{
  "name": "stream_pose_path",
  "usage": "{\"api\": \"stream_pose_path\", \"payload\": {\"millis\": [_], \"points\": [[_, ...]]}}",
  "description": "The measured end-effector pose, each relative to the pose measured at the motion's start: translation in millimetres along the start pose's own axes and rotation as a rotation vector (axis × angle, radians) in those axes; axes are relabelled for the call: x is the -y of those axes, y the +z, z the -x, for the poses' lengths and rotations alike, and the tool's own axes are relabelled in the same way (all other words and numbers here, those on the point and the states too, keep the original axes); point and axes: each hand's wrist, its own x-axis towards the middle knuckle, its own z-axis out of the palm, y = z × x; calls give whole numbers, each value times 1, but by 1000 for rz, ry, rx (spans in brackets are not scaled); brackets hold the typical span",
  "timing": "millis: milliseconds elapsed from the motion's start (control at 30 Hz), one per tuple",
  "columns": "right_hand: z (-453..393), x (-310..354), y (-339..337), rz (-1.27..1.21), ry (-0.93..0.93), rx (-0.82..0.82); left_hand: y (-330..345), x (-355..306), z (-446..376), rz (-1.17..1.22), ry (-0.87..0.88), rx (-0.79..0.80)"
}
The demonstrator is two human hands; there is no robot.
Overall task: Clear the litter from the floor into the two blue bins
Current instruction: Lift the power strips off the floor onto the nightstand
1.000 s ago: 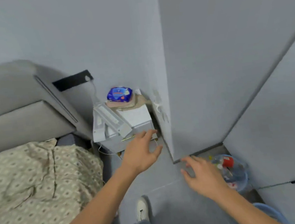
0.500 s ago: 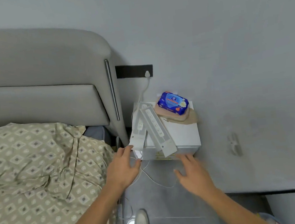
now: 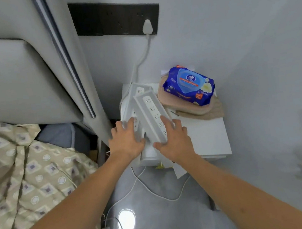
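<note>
Head view, looking down into a narrow gap between a bed and a grey wall. At the centre of the frame a white bedside box (image 3: 204, 138) carries two white power strips (image 3: 151, 114) lying crossed over each other. The left hand (image 3: 126, 142) rests flat on the lower strip, fingers spread and straight, gripping nothing. The right hand (image 3: 174, 140) lies over the near end of the upper strip, fingers extended along it and thumb beside its edge; whether it grips the strip cannot be told. Just right of the strips a blue pack of wipes (image 3: 189, 85) sits on a folded beige cloth (image 3: 199, 108). A white plug (image 3: 147, 27) sits in a black socket panel (image 3: 115, 17) at top centre, its cord running down to the strips. White cables (image 3: 156, 191) loop across the grey floor below the box. Yellow and white scraps of litter (image 3: 167, 166) poke out under the box's front edge, partly hidden by the right wrist. A padded headboard (image 3: 17, 73) fills the upper left, a patterned quilt (image 3: 26, 177) the lower left. No blue bin is in view.
</note>
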Motion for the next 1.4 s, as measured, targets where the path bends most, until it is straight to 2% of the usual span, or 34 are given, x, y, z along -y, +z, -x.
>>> {"api": "stream_pose_path", "payload": {"millis": [167,433,600,733,900,1100,1267,1400], "points": [[0,-18,28,-3,6,-29,39,1,-15,2,-18,-28],[-4,-17,26,-20,-45,-110,37,-9,-35,-43,-64,-86],[28,-13,9,-66,-48,-129,20,-9,1,-81,13,-132],[70,-8,-25,-64,-9,-147,-13,-17,47,-111,18,-93],[140,5,-63,-92,-11,-117,-66,-24,119,-148,30,-87],[248,-1,-107,-157,27,-183,-104,-53,212,-145,119,-92],[360,-46,-120,-182,79,-274,-102,-92,313,-225,254,-63],[499,-102,-114,-265,225,-307,-65,-122,421,-295,340,42]]}}
